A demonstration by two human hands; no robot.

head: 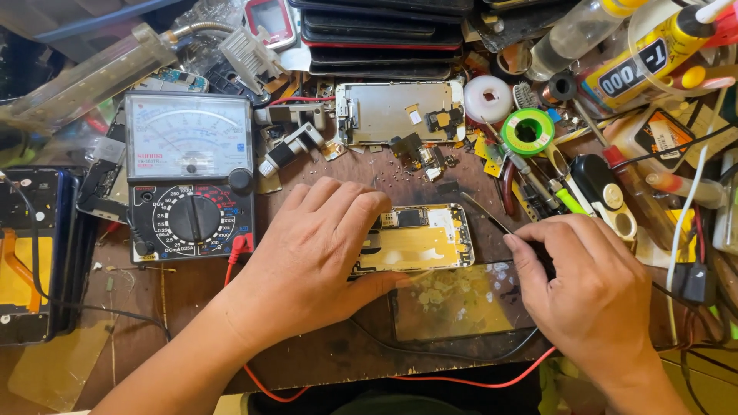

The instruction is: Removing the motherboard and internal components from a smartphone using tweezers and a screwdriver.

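Head view of a cluttered repair bench [323, 357]. The left hand [315, 257] lies palm down, fingers together and slightly curled, pressing on the left end of an opened phone [423, 237] that lies flat at the middle of the bench, its yellow-taped inner side and small board facing up. The right hand [588, 296] is closed around tweezers [486, 214], thumb and fingers pinching the shaft; the thin tip points up and left and ends just beside the phone's right edge, though contact cannot be told. Below the phone, touching its lower edge, lies a glass panel [457, 301] with pale residue. A multimeter [190, 177] stands left of the left hand, its red lead [461, 380] and a black lead running under both wrists. Above the phone lies a metal frame [400, 111] with loose screws and small parts before it. At upper right stand a green solder reel [528, 131], a white tape roll [487, 98], a glue tube [653, 58] and a clear bottle [573, 32], whose contents cannot be made out. A stack of phones [380, 38] lines the top edge.
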